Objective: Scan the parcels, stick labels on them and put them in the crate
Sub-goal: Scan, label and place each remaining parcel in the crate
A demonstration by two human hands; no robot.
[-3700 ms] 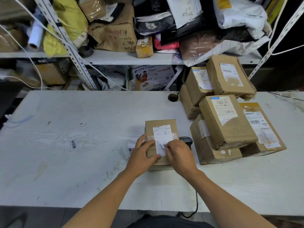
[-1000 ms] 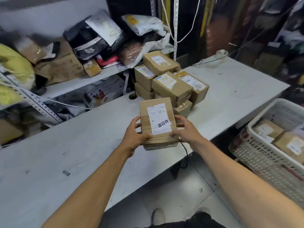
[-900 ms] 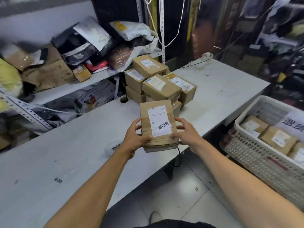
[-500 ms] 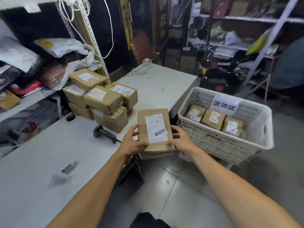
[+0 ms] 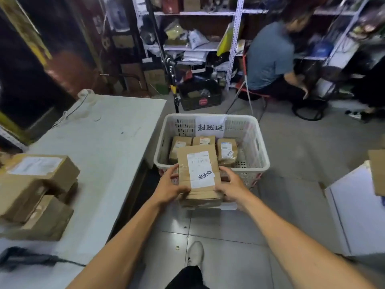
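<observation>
A brown cardboard parcel (image 5: 199, 176) with a white label on top hangs in the air over the near rim of the white plastic crate (image 5: 258, 147). My left hand (image 5: 169, 187) grips its left side and my right hand (image 5: 231, 187) grips its right side. Three labelled parcels (image 5: 227, 150) lie inside the crate on its floor. The crate stands on the tiled floor to the right of the white table (image 5: 100, 142) and carries a paper sign on its far wall.
A stack of cardboard parcels (image 5: 35, 192) sits on the table at the left, with a black cable (image 5: 31, 260) near the front edge. A white cabinet (image 5: 358, 211) with a box stands at the right. A seated person (image 5: 273, 59) and shelving are behind the crate.
I have turned from the table to the crate, carrying the parcel in both hands. The crate is now straight ahead and the parcel is over its near rim.
</observation>
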